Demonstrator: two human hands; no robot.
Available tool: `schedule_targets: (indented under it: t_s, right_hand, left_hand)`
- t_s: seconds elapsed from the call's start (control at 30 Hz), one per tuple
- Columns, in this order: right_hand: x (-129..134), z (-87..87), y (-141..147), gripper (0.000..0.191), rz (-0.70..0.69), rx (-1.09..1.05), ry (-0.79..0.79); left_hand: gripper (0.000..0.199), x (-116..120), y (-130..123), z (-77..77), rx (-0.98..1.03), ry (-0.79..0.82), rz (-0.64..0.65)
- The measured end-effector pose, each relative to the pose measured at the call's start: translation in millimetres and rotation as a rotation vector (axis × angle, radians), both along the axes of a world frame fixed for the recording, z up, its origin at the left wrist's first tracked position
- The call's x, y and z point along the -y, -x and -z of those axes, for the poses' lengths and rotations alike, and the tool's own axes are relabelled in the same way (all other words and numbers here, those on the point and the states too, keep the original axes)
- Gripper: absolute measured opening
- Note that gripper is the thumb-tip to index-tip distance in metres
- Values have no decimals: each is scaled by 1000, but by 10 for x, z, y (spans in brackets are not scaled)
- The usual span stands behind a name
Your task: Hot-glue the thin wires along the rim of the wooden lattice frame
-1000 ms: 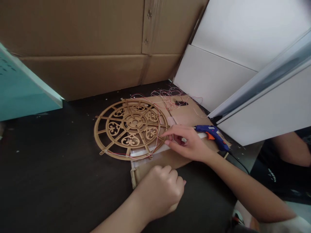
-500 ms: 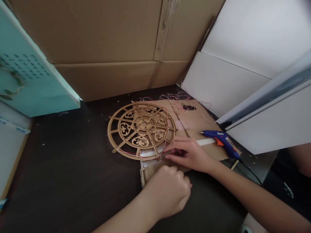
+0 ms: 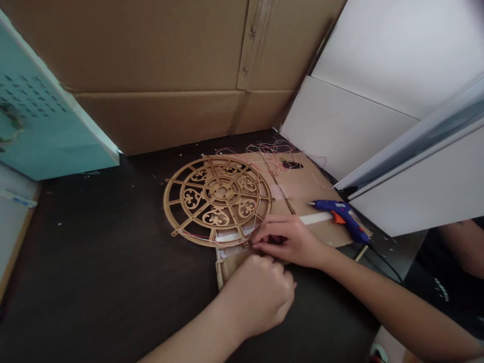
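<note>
A round brown lattice wheel with curled cut-outs lies partly on a flat cardboard sheet. Thin red and white wire follows its near rim and runs to the fingertips of my right hand. Those fingers are pinched at the rim, seemingly on the wire, though the contact is too small to see clearly. Just in front, my left hand is closed with its back towards me. Its fingertips, and anything in them, are hidden.
A blue glue gun with an orange trigger rests on the cardboard to the right, its cord trailing off. Tangled wire lies at the back. Cardboard, white panels and a turquoise board surround the dark tabletop. Another person's arm shows at right.
The whole scene shifts slightly left and up as the camera moves. My right thumb and forefinger have drawn closer together at the rim. My left hand stays closed in about the same place.
</note>
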State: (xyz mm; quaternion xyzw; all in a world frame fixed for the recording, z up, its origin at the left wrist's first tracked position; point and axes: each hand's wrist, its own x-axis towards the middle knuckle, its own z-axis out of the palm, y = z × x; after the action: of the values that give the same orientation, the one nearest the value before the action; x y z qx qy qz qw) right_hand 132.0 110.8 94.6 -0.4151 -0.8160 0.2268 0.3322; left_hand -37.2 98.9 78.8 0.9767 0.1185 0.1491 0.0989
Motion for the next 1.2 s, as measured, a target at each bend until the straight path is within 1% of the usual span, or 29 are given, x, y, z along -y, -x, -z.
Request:
schedule_targets:
  t_s: [0.03,0.13,0.27,0.33,0.4,0.43,0.5,0.57,0.67,0.7,0.77,0.87,1.03,1.2]
  right_hand:
    - [6,-4,7,8,8,-5,-2]
    - [35,-19,27,17,78,-15,-4]
    - [81,-33,26,16,153,-47,-6]
    - [100,-41,17,14,142,-73,-32]
    - [116,-55,20,13,100,-114,-26]
    - [124,-62,30,12,79,-154,10]
    - [138,-73,68,13,43,-304,143]
    - [148,-74,120,17,-21,-556,332]
    - [150,-58,181,29,-185,-992,604]
    - [147,-53,190,32,-238,-1095,669]
    - [136,-52,190,34,-318,-1215,758]
    - [112,-69,172,32,-363,-1260,816]
    - [80,-98,171,37,-329,-1244,832]
    - [66,-96,160,39,-308,-1231,826]
  left_hand:
    - [24,2,0,5,2,-2,2]
    - [22,5,4,13,19,-22,8]
    - [22,5,16,13,33,-11,6]
    - [27,8,18,19,5,6,26]
    - [36,16,16,32,-18,18,42]
    - [39,20,14,42,-18,17,43]
    - [43,27,14,64,-1,11,36]
    - [45,30,19,86,19,10,26]
    - [45,27,27,109,62,-8,11]
    - [44,26,27,112,76,-16,1]
    - [42,26,24,108,84,-25,-12]
    - [41,25,13,89,69,-32,-23]
    - [41,23,5,77,63,-30,-34]
    - [36,13,4,66,57,-37,-21]
